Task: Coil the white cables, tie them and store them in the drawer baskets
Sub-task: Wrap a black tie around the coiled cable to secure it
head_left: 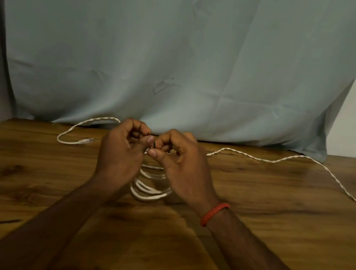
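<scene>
White cable coil (151, 189) is held at centre over the table (262, 231), loops hung below both hands so the strands are gathered at the top for tying. Whether the lowest loops touch the wood can't be told. Left hand (122, 151) is closed, fingers curled, w/ one end of a small dark tie (154, 144) pinched at the thumb. Right hand (182, 159) is likewise curled, the tie's other end pinched btwn thumb and forefinger. Tie is held at the top of the loops, prob so all strands can be wrapped at once. Which hand carries the coil's weight can't be told, as the fingers are hidden behind the knuckles.

Loose cable (74, 128) w/ clear connector (86, 140) is laid on the table at left and run behind the left hand. Another twisted length (286, 157) is run from near the right hand off the right edge. Tails of the same coil or separate cables: can't be told.

Step judged: tying, tie not yet closed. Coiling approx done for this bundle. Storing not begun, drawer baskets not in view. Next move needs the tie ends crossed and twisted tight. Risk is loops springing apart if the grip is eased
</scene>
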{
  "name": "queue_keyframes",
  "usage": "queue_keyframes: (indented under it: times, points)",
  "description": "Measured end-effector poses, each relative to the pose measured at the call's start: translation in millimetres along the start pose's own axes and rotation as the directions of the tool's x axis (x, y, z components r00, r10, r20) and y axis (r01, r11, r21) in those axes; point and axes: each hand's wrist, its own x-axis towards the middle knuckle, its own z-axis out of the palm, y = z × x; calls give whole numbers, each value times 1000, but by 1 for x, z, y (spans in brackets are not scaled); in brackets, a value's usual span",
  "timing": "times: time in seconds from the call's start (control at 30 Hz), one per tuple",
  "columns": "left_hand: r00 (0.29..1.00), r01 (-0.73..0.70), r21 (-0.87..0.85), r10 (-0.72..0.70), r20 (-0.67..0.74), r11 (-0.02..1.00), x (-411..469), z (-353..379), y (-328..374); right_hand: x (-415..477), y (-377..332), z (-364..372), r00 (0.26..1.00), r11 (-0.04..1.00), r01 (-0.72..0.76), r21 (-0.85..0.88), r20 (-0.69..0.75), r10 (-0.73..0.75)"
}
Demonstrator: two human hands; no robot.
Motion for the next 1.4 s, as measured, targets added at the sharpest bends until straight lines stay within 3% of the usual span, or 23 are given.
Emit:
queue_keyframes:
  times: [0.13, 0.3, 0.4, 0.5, 0.63, 0.8, 1.03, 1.2, 1.4]
  points:
    - [997, -51, 53, 54, -50, 997, -1, -3, -1, -1, -1, 1, 999, 1000, 3, 20, 42, -4]
    - [992, -3, 44, 9, -128, 999, -2, 2, -5, -2, -3, 4, 997, 999, -3, 48, 78, -1]
    - [992, 1, -23, -4, -128, 1000, -4, 3, -4, -1, -3, 6, 992, 975, -124, 182, 61, 114]
    - [998, -20, -107, 13, -69, 994, -5, 4, 0, -1, -3, 5, 948, 860, -301, 412, 29, 318]
    - [999, -17, -233, 26, 35, 972, -6, 2, 2, 1, -4, 2, 868, 624, -385, 680, 38, 495]
    - [990, -26, -274, 62, 127, 962, -3, -3, 4, 3, -4, -6, 819, 606, -494, 623, 100, 566]
    - [971, -71, -207, 115, 211, 976, -3, -5, 4, 8, -3, -17, 873, 817, -478, 324, 74, 481]
    - [925, -155, -119, 187, 330, 981, 1, -11, 9, 7, -8, -24, 794, 667, -582, 466, 147, 590]
    - [919, -102, -164, 156, 362, 981, 0, -15, 13, 7, -11, -29, 761, 640, -636, 432, 216, 611]
